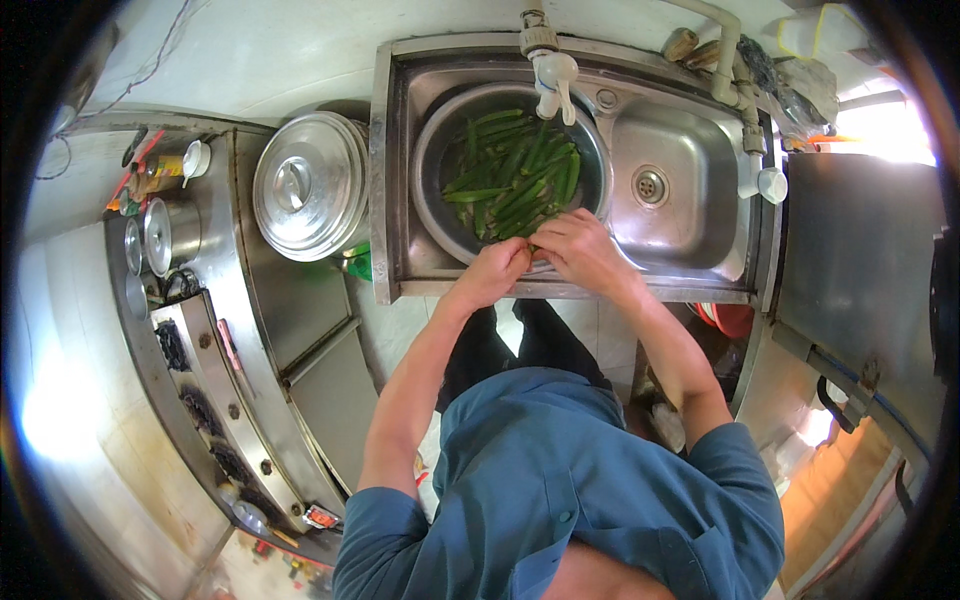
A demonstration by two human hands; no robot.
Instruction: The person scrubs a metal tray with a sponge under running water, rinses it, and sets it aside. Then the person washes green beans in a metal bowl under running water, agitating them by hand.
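A round metal basin (424,169) stands in the left bowl of the stainless steel sink (388,172). Many long green pods, which look like okra (517,169), lie heaped inside it. Over the basin's near rim, my left hand (496,268) and my right hand (581,249) meet fingertip to fingertip. Both pinch a small green pod (532,247), mostly hidden by the fingers. The white tap (556,79) hangs over the basin's far side.
The sink's right bowl (679,184) has a drain. Left of the sink stands a lidded metal pot (311,184). Farther left is a steel stove (225,405) with a pink-handled knife (229,343) on its edge. A second white tap (769,185) juts out at right, near a steel cabinet (855,247).
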